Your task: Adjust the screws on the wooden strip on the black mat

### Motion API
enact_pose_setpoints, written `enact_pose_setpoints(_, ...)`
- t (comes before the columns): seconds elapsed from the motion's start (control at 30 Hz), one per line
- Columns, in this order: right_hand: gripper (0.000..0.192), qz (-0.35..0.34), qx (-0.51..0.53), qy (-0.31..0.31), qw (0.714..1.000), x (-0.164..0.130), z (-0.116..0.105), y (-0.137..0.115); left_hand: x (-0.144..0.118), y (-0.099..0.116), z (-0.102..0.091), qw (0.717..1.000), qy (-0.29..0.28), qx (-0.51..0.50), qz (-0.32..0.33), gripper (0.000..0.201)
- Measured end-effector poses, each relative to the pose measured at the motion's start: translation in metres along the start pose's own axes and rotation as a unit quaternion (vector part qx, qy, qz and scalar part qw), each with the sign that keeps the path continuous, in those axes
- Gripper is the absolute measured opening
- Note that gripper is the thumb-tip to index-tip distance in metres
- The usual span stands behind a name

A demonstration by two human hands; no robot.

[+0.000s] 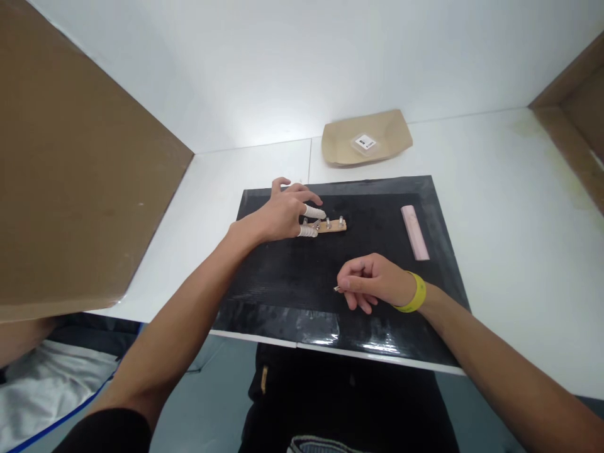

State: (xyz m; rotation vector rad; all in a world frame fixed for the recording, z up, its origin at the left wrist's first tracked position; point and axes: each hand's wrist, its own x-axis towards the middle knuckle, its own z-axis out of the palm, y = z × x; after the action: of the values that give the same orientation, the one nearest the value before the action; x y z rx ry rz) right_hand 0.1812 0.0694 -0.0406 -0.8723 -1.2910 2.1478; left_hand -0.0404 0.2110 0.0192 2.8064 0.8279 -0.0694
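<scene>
On the black mat lies a narrow wooden strip (336, 226) with several small clear or shiny upright pieces along it. My left hand (287, 211) has its thumb and index finger, both wrapped in white coverings, on either side of the strip's left part, gripping it; the other fingers are raised and curled. The palm side is hidden. Nearer the mat's front, my right hand (370, 281) is closed in a pinch on a small shiny piece (336, 289), too small to name. It is held apart from the strip, below and right of it.
A pink bar-shaped object (415, 233) lies at the right of the black mat (278, 283). Behind the mat, a brown paper tray (396, 135) holds a small clear case (365, 143) with a printed label. Brown panels (85, 163) and a white wall bound the white table.
</scene>
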Motion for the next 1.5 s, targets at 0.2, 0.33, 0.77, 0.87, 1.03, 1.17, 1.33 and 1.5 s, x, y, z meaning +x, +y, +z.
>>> enact_pose_setpoints(0.2,0.037,0.001,-0.001,-0.006,1.000,0.000,0.000,-0.001,0.001,0.001,0.000,1.000,-0.007,-0.017,0.004,0.021)
enact_pose_setpoints(0.33,0.042,0.008,0.000,-0.004,1.000,0.001,0.001,-0.002,0.001,-0.001,0.002,1.000,-0.002,-0.023,0.003,0.017)
enact_pose_setpoints(0.77,0.043,0.002,-0.003,-0.013,1.000,0.000,0.000,-0.002,0.003,0.001,0.006,1.000,0.022,-0.013,-0.002,0.013)
enact_pose_setpoints(0.87,0.045,-0.001,-0.006,-0.011,1.000,0.000,0.000,-0.002,0.003,0.003,0.008,0.999,0.039,-0.008,-0.007,0.013)
enact_pose_setpoints(1.03,0.043,0.002,-0.004,-0.009,1.000,0.001,0.000,-0.001,0.002,0.003,0.016,0.997,0.072,0.002,-0.015,0.011)
enact_pose_setpoints(1.17,0.041,0.000,-0.001,-0.008,1.000,0.001,0.000,0.000,0.001,0.004,0.020,0.996,0.089,0.007,-0.018,0.010)
enact_pose_setpoints(1.33,0.042,0.005,-0.002,-0.009,1.000,0.000,0.000,0.000,-0.001,0.006,0.022,0.994,0.102,0.010,-0.031,0.016)
enact_pose_setpoints(1.5,0.041,0.001,-0.007,-0.010,1.000,0.000,0.000,-0.001,-0.013,0.005,0.016,0.995,0.088,0.015,-0.035,0.061)
